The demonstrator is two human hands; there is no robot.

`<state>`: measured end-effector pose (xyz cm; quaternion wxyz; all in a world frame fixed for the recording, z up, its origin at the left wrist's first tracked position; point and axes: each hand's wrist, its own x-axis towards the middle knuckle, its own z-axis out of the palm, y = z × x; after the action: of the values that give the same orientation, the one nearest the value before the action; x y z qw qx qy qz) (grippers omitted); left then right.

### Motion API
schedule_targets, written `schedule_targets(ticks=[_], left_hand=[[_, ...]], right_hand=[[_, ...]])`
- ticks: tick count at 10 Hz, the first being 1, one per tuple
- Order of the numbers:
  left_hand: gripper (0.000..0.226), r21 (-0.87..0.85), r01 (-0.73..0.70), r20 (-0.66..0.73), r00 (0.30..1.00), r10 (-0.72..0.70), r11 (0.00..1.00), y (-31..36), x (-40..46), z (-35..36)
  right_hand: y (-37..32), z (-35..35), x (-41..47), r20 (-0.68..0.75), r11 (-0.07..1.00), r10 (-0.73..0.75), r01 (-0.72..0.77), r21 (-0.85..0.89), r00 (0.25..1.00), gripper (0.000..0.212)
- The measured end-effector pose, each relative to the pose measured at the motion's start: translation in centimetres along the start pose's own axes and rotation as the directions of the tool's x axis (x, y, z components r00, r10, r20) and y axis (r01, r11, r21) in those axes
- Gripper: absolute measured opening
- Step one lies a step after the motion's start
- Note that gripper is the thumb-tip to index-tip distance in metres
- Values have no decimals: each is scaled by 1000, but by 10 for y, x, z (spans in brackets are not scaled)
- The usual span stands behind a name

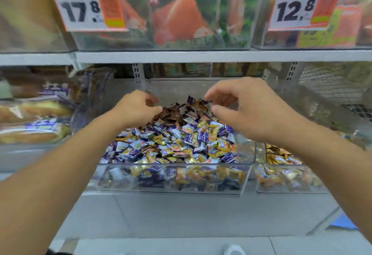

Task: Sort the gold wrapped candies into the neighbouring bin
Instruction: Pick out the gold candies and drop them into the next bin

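A clear bin (173,189) on the lower shelf holds a heap of mixed candies (177,144) in gold, purple and white wrappers. Both hands reach over the shaded back of the heap. My left hand (138,108) has its fingers curled against the thumb, gripping gold wrapped candies (169,112) at the pile's rear left. My right hand (247,112) hovers at the rear right with bent, spread fingers, its index tip touching a wrapper and nothing gripped. The neighbouring bin (281,189) to the right holds gold wrapped candies (279,158).
A grey shelf board (201,56) runs just above the hands, carrying clear bins of snack bags with price tags (84,7). Packaged bread (34,118) lies to the left. Wire mesh (330,85) backs the right side. Grey floor tiles lie below.
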<state>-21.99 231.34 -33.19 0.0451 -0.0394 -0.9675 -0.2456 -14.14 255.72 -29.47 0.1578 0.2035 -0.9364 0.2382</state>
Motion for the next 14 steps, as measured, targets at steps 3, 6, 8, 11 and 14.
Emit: schedule_targets(ticks=[3,6,8,11,14], left_hand=[[81,51,106,302,946,-117,993,-70,6,19],[49,-199,127,98,989,-109,972,-74,26,37],[14,-323,327,176,943,-283,888,-77,35,40],[43,-677,389,73,880,-469,624,-74,38,35],[51,-712,378,81,881,-466,591,-67,28,27]], right_hand=[[2,77,94,312,933,304,-215,-288,900,48],[-12,108,149,389,865,468,-322,-385,793,56],[-38,147,176,441,936,287,-152,-316,851,31],[-29,194,224,684,965,254,-228,-131,684,87],[-57,146,185,732,969,232,-221,-114,640,53]])
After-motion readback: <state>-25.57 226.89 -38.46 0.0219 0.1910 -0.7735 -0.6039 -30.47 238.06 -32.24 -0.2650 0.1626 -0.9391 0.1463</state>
